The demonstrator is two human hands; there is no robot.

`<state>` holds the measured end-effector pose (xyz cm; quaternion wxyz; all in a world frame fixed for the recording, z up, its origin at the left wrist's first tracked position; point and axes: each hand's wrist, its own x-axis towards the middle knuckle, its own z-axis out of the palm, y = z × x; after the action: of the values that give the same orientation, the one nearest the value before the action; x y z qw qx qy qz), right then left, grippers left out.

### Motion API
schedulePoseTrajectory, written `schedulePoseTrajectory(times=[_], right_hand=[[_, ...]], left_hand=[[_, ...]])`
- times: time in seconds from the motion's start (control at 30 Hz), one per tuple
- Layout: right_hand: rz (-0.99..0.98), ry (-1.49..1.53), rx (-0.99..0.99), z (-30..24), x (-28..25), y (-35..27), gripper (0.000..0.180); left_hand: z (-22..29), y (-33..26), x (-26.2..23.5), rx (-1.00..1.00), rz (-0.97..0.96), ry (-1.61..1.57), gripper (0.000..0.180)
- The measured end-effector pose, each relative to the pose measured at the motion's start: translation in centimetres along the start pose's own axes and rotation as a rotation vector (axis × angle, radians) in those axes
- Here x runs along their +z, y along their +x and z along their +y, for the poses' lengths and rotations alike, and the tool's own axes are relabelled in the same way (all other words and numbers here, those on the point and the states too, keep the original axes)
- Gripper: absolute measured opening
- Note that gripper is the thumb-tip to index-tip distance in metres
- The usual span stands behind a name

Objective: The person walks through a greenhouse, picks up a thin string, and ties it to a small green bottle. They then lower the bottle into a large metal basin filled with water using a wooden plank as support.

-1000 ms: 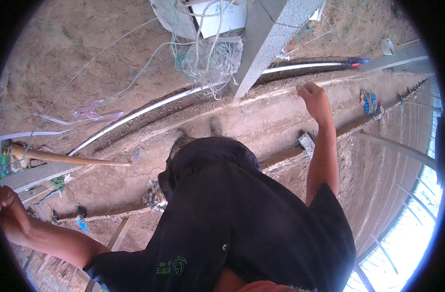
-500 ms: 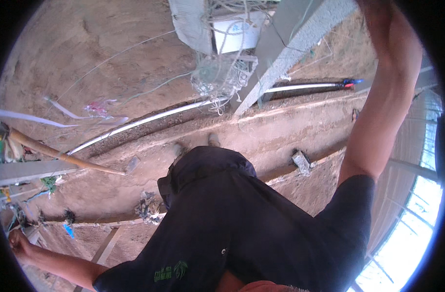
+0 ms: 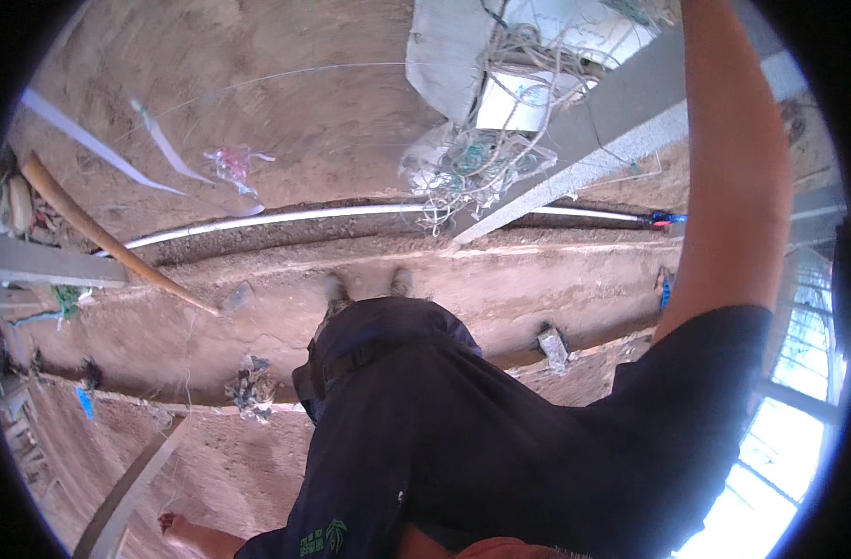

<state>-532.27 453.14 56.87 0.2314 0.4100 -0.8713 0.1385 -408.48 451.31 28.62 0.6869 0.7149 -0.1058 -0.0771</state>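
Note:
My left hand [image 3: 176,527] hangs low at the left edge of my body, its small, blurred fingers curled in. Whatever may be inside them is hidden. Nearest to it is a slanting grey beam [image 3: 132,484], with a gap between the two. My right arm [image 3: 737,177] stretches up past the top edge, so that hand is out of the picture. Left of this arm, a tangle of pale string and netting [image 3: 481,168] hangs by a diagonal grey concrete post [image 3: 621,126]. A white panel [image 3: 511,102] shows behind the strands.
A white pipe [image 3: 285,218] runs along a ditch in the soil. At the left, a long wooden handle [image 3: 108,238] slants over a grey beam [image 3: 53,262]. Purple ribbon [image 3: 99,144] trails above it. Dark debris [image 3: 251,387] and a pale block [image 3: 552,347] lie along the path's edge.
My left hand has swung down and inward, away from the clutter at the left edge. The view has shifted, so the string tangle and post sit further right. My right hand has left the picture.

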Motion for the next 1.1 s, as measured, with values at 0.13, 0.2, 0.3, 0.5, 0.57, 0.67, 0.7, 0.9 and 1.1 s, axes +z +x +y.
schedulePoseTrajectory(times=[0.13,0.2,0.3,0.5,0.57,0.67,0.7,0.9,1.1], right_hand=[[-0.236,-0.054,-0.066,-3.4,1.2,-4.6,0.043],[-0.309,0.06,0.005,-4.0,1.4,-7.3,0.044],[-0.24,0.244,0.025,-2.5,1.0,-11.1,0.044],[0.002,0.304,-0.01,-9.6,-3.1,-23.3,0.023],[0.032,0.499,0.063,-13.2,-3.4,-28.4,0.019],[-0.192,0.932,-0.011,-16.6,-1.7,-35.1,0.011],[-0.336,1.117,0.042,-18.2,-0.7,-37.5,0.012],[-1.096,1.459,-0.204,-31.5,8.5,-47.0,0.038],[-1.112,1.394,-0.851,-43.5,6.7,-51.2,0.068]], left_hand=[[-5.7,-3.3,-1.9,-0.112,-0.024,0.111,0.027],[-7.8,-5.5,-0.4,-0.175,-0.092,0.159,0.028],[-11.7,-9.3,3.1,-0.281,-0.245,0.232,0.03],[-18.4,-19.3,6.9,-0.432,-0.731,0.363,0.022],[-18.0,-24.0,6.9,-0.469,-0.822,0.349,0.02],[-17.4,-26.7,5.9,-0.461,-0.998,0.396,0.019],[-16.0,-29.2,6.7,-0.393,-1.037,0.462,0.018],[-5.2,-39.2,5.5,-0.222,-1.357,0.379,0.015],[1.5,-42.5,1.8,-0.3,-1.419,0.312,0.016]])
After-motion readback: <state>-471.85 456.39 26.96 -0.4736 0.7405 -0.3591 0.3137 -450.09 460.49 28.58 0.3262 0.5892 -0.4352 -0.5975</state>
